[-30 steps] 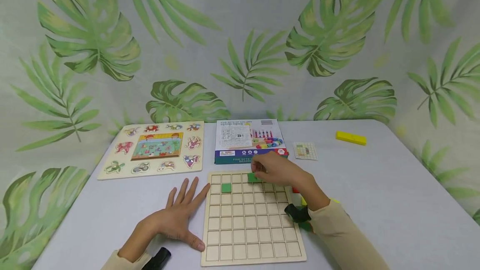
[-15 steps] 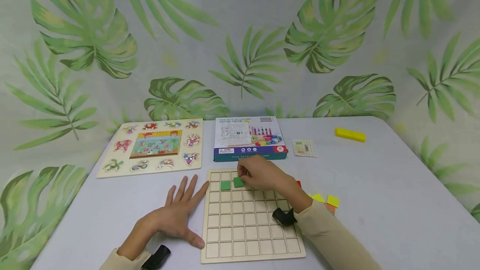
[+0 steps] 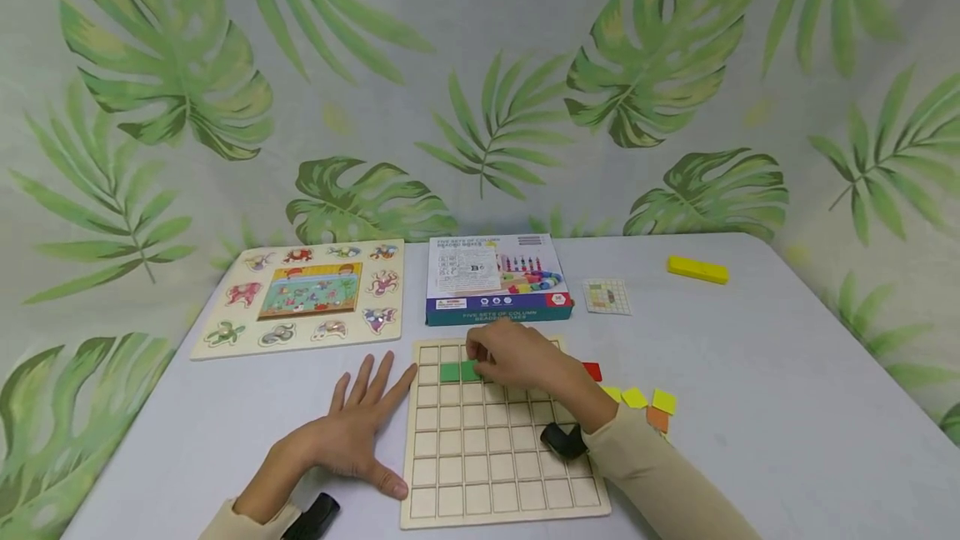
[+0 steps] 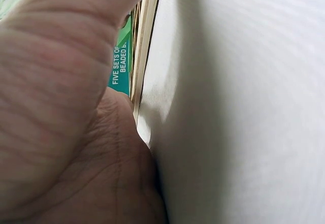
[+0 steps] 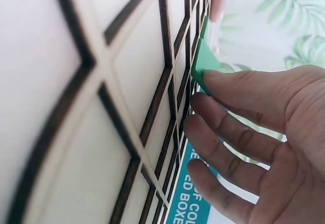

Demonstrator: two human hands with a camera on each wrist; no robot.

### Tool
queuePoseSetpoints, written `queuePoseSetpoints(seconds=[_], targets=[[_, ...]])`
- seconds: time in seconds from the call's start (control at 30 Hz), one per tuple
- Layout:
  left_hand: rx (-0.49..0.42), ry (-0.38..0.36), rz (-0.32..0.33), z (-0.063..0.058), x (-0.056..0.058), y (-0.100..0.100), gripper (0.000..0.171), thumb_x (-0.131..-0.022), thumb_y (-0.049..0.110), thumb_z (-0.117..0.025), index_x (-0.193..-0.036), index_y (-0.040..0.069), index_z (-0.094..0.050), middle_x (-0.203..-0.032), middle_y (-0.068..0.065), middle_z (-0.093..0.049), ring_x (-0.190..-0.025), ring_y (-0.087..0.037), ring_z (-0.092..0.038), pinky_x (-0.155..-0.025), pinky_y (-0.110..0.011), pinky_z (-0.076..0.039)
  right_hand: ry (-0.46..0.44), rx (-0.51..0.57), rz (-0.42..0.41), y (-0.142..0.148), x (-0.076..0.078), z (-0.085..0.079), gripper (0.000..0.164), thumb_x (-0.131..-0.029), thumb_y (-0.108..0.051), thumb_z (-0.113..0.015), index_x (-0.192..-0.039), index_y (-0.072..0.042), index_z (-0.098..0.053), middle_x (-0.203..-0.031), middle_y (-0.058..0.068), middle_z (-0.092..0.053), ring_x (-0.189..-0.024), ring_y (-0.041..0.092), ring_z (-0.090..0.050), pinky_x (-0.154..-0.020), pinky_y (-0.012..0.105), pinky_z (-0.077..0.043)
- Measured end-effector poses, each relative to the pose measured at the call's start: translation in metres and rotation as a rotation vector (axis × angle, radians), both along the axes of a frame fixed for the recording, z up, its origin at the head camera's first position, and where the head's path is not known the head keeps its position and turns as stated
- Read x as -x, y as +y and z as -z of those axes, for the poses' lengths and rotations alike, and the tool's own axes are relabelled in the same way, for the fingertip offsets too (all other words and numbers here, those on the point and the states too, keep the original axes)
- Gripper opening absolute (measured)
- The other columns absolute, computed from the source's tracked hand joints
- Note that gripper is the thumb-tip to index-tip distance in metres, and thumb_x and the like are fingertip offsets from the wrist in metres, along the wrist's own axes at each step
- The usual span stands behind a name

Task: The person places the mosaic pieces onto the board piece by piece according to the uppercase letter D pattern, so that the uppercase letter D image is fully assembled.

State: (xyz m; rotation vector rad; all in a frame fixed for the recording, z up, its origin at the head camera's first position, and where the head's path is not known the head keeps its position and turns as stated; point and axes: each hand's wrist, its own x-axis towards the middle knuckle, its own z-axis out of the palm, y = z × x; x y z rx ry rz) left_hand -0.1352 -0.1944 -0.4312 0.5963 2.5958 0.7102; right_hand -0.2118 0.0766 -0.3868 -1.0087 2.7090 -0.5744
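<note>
A wooden grid board (image 3: 495, 446) lies on the table in front of the person. In its second row from the far edge sits one green square tile (image 3: 449, 372). Right beside it is a second green tile (image 5: 205, 65), pinched by the right hand (image 3: 516, 354); in the right wrist view the thumb lies on it and it looks slightly tilted against the board. The left hand (image 3: 350, 433) rests spread beside the board, with thumb and index fingertip at its left edge. Only a large part of that hand (image 4: 56, 102) fills the left wrist view.
Yellow tiles (image 3: 663, 402), an orange tile (image 3: 657, 419) and a red tile (image 3: 592, 371) lie right of the board, partly behind the forearm. Behind it stand a box (image 3: 498, 282) and a small pattern card (image 3: 607, 297). A yellow bar (image 3: 697, 269) and an animal puzzle (image 3: 300, 298) lie farther out.
The right hand has moved left along the board with the green tile, bringing it down beside the first green tile. The left hand has stayed at the board's left edge.
</note>
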Motion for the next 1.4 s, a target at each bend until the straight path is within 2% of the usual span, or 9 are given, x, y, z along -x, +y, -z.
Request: queuePoseSetpoints(seconds=[0.2,0.4,0.63,0.83,1.0,1.23,1.4], targets=[[-0.002,-0.008,-0.001,-0.008,0.0,-0.001,0.146,-0.052,0.071,-0.087,-0.163,0.022,-0.005,-0.166,-0.02,0.016,-0.15,-0.045,0.025,-0.112,-0.069,0.019,0.044,-0.076,0.003,-0.005,-0.002,-0.004,0.006,-0.09,-0.018,-0.075,-0.093,-0.014,-0.07,-0.082,-0.006,-0.064,-0.074,0.01,-0.054,-0.067,0.027,-0.049],[-0.02,-0.028,0.008,-0.009,-0.001,0.0,0.143,-0.055,0.069,-0.087,-0.163,0.021,-0.006,-0.165,-0.026,0.014,-0.148,-0.05,0.024,-0.111,-0.072,0.016,0.072,-0.132,-0.002,-0.005,-0.008,-0.004,0.008,-0.09,-0.02,-0.076,-0.093,-0.013,-0.077,-0.086,-0.005,-0.066,-0.076,0.008,-0.054,-0.071,0.026,-0.052],[-0.033,-0.003,0.022,-0.005,0.0,0.0,0.144,-0.053,0.074,-0.084,-0.163,0.024,-0.005,-0.165,-0.026,0.015,-0.148,-0.05,0.024,-0.11,-0.072,0.017,0.065,-0.153,-0.027,0.004,-0.011,-0.006,0.02,-0.09,-0.02,-0.074,-0.109,-0.014,-0.075,-0.103,-0.003,-0.067,-0.091,0.01,-0.059,-0.085,0.032,-0.055],[-0.004,-0.009,0.008,0.0,-0.001,-0.001,0.146,-0.05,0.078,-0.082,-0.163,0.027,-0.004,-0.167,-0.02,0.015,-0.15,-0.045,0.025,-0.111,-0.07,0.019,0.06,-0.12,-0.072,0.019,-0.015,-0.011,0.028,-0.091,-0.025,-0.073,-0.116,-0.012,-0.072,-0.115,0.0,-0.067,-0.106,0.015,-0.061,-0.095,0.036,-0.052],[0.02,0.011,-0.013,0.005,0.001,0.0,0.149,-0.047,0.078,-0.083,-0.162,0.026,-0.004,-0.167,-0.016,0.016,-0.151,-0.041,0.024,-0.113,-0.067,0.019,0.056,-0.081,-0.072,0.034,-0.018,-0.015,0.028,-0.092,-0.026,-0.073,-0.116,-0.012,-0.071,-0.116,0.0,-0.067,-0.108,0.017,-0.062,-0.094,0.038,-0.053],[0.02,0.021,-0.015,0.007,0.002,-0.001,0.15,-0.046,0.077,-0.084,-0.162,0.027,-0.003,-0.167,-0.015,0.016,-0.151,-0.04,0.024,-0.113,-0.066,0.019,0.016,-0.041,-0.035,0.052,-0.017,-0.014,0.03,-0.093,-0.026,-0.072,-0.118,-0.01,-0.071,-0.117,0.001,-0.067,-0.109,0.018,-0.063,-0.094,0.041,-0.052],[0.032,-0.003,-0.02,0.005,0.002,0.0,0.15,-0.046,0.078,-0.084,-0.162,0.028,-0.003,-0.167,-0.015,0.017,-0.151,-0.04,0.025,-0.113,-0.066,0.019,-0.01,-0.049,-0.009,0.065,-0.018,-0.016,0.03,-0.094,-0.027,-0.071,-0.119,-0.01,-0.071,-0.119,0.001,-0.068,-0.111,0.02,-0.063,-0.095,0.043,-0.052]])
